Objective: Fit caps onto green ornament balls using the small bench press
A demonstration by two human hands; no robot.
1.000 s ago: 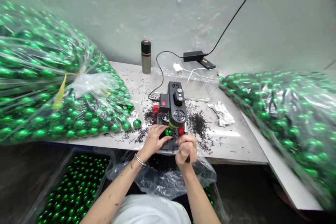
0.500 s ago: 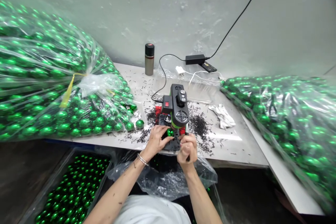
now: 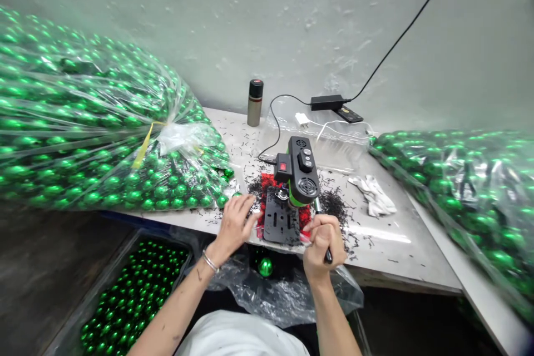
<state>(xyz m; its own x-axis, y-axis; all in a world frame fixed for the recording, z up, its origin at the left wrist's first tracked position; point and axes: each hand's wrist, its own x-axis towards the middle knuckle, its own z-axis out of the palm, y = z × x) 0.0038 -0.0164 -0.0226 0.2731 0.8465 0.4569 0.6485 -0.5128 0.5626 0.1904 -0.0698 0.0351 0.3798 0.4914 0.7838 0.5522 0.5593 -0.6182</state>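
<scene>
A big clear bag [image 3: 83,139] of green balls lies at the left of the table [image 3: 387,228]. In the middle stands a black machine [image 3: 303,169]. The left hand [image 3: 234,223], its fingers apart, is near it; the right hand [image 3: 325,245] is clamped on its lever [image 3: 328,257]. One green ball [image 3: 265,267] is below the table edge.

Machine [image 3: 301,172] is standing near front edge of table [image 3: 387,253]; bottle [image 3: 255,104] is standing near back edge, with power adapter [image 3: 327,102] lying to its right.
</scene>
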